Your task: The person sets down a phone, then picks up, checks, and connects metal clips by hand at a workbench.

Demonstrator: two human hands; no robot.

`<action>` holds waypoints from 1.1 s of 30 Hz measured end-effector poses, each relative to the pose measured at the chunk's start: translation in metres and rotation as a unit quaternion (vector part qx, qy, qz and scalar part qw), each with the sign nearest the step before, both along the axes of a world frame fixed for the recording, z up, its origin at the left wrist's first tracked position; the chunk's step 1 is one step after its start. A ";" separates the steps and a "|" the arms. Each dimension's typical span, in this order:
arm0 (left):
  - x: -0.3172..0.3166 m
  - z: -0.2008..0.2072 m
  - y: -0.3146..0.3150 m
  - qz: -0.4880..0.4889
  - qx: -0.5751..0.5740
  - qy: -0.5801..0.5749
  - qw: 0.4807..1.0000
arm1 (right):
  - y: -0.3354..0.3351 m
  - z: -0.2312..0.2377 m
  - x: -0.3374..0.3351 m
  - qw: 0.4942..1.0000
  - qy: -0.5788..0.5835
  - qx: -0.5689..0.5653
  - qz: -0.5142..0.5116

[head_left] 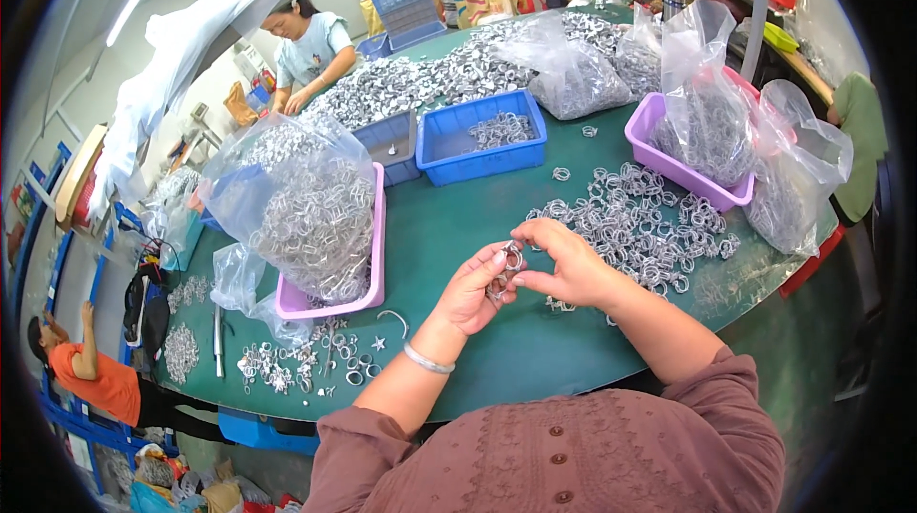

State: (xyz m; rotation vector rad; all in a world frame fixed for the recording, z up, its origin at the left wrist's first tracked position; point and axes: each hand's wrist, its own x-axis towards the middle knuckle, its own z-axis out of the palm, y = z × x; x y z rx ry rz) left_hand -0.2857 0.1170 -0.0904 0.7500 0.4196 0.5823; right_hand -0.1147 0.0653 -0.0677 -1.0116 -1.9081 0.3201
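Above the green table, my left hand is closed, fingers curled around small silver metal rings. My right hand meets it from the right, its thumb and fingertips pinching at the same rings. How many rings lie between the fingers cannot be made out. A loose heap of similar silver rings spreads just beyond and to the right of my right hand. To the left of my hands, a pink-purple tray carries a clear plastic bag of silver rings.
Past my hands stands a blue bin with some rings; a grey bin adjoins it. Another purple tray holds a filled bag. Pliers and small parts lie front left. A person works across the table; another is far left.
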 end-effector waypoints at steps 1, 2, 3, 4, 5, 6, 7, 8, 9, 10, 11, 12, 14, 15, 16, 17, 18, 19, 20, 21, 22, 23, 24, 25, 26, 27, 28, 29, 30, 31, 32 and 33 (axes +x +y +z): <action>0.003 0.000 0.002 0.015 0.003 -0.002 1.000 | 0.000 -0.001 0.000 1.000 0.019 -0.010 -0.015; 0.007 0.001 0.004 0.031 0.005 -0.004 1.000 | 0.001 -0.001 0.000 0.999 0.038 -0.020 -0.029; 0.010 -0.001 0.005 0.031 0.005 -0.003 1.000 | 0.001 -0.003 0.000 0.998 0.050 -0.021 -0.040; 0.013 -0.002 0.006 0.024 0.006 -0.013 1.000 | 0.001 -0.006 0.001 0.998 0.051 -0.021 -0.040; 0.015 -0.004 0.006 0.017 0.007 -0.024 1.000 | 0.003 -0.009 0.004 0.997 0.047 0.004 -0.055; 0.018 -0.005 0.006 0.017 0.006 -0.024 1.000 | 0.003 -0.012 0.006 0.996 0.043 0.027 -0.070; 0.021 -0.006 0.005 0.022 0.015 -0.017 1.000 | 0.002 -0.014 0.006 0.995 0.042 0.041 -0.082; 0.023 -0.006 0.005 0.026 0.024 -0.012 0.999 | 0.002 -0.015 0.008 0.995 0.041 0.040 -0.082; 0.024 -0.007 0.005 0.027 0.023 -0.013 0.999 | 0.002 -0.017 0.009 0.994 0.041 0.047 -0.086; 0.025 -0.008 0.004 0.031 0.040 -0.002 0.999 | 0.002 -0.018 0.010 0.994 0.039 0.054 -0.089; 0.024 -0.008 0.003 0.036 0.057 0.009 0.998 | 0.001 -0.019 0.010 0.994 0.035 0.049 -0.088; 0.022 -0.011 0.003 0.041 0.056 0.007 0.998 | 0.001 -0.019 0.010 0.995 0.033 0.049 -0.083; 0.018 -0.017 0.003 0.046 0.066 0.004 0.997 | 0.001 -0.018 0.008 0.997 0.011 0.028 -0.071; 0.016 -0.017 0.003 0.055 0.075 0.007 0.996 | 0.003 -0.019 0.007 0.997 0.011 0.025 -0.066; 0.014 -0.017 0.003 0.062 0.074 0.004 0.995 | 0.003 -0.019 0.006 0.998 0.007 0.024 -0.059; 0.013 -0.017 0.003 0.057 0.080 0.008 0.995 | 0.001 -0.016 0.004 0.998 0.008 0.004 -0.058; 0.010 -0.018 0.003 0.053 0.086 0.012 0.995 | 0.000 -0.013 0.002 0.998 0.009 -0.015 -0.056; 0.008 -0.017 0.002 0.062 0.086 0.009 0.994 | -0.001 -0.009 0.000 0.998 0.000 -0.018 -0.056; 0.006 -0.016 0.001 0.056 0.092 0.005 0.994 | -0.001 -0.008 -0.002 0.999 -0.004 -0.017 -0.047; 0.004 -0.015 0.001 0.048 0.099 0.001 0.994 | -0.002 -0.008 -0.004 0.997 0.015 -0.048 -0.052; 0.001 -0.015 0.000 0.057 0.100 -0.003 0.993 | -0.003 -0.008 -0.006 0.995 0.034 -0.079 -0.056; -0.002 -0.016 0.000 0.053 0.105 -0.004 0.993 | -0.003 -0.006 -0.009 0.995 0.028 -0.082 -0.056; -0.005 -0.017 0.000 0.051 0.110 -0.005 0.993 | -0.003 -0.005 -0.012 0.996 0.021 -0.080 -0.046; -0.008 -0.015 -0.002 0.058 0.122 -0.001 0.991 | -0.003 -0.003 -0.015 0.995 0.018 -0.088 -0.048; -0.010 -0.017 -0.002 0.055 0.130 -0.006 0.990 | -0.002 -0.002 -0.017 0.994 0.015 -0.097 -0.050; -0.011 -0.018 -0.002 0.058 0.138 -0.004 0.989 | -0.001 -0.002 -0.020 0.994 0.027 -0.095 -0.037; -0.012 -0.019 -0.002 0.062 0.145 -0.003 0.988 | -0.001 -0.002 -0.021 0.995 0.015 -0.094 -0.024; -0.012 -0.021 -0.003 0.070 0.151 0.007 0.986 | -0.001 -0.004 -0.020 0.994 0.022 -0.105 -0.026; -0.009 -0.022 -0.004 0.069 0.150 0.007 0.986 | -0.001 -0.005 -0.018 0.992 0.030 -0.114 -0.033; -0.009 -0.025 -0.004 0.073 0.157 0.013 0.985 | 0.000 -0.006 -0.019 0.993 0.015 -0.111 -0.034; -0.009 -0.030 -0.003 0.077 0.164 0.019 0.983 | 0.000 -0.003 -0.021 0.994 0.001 -0.107 -0.020; -0.008 -0.034 -0.002 0.076 0.157 0.018 0.985 | 0.000 0.001 -0.024 0.991 -0.007 -0.129 -0.029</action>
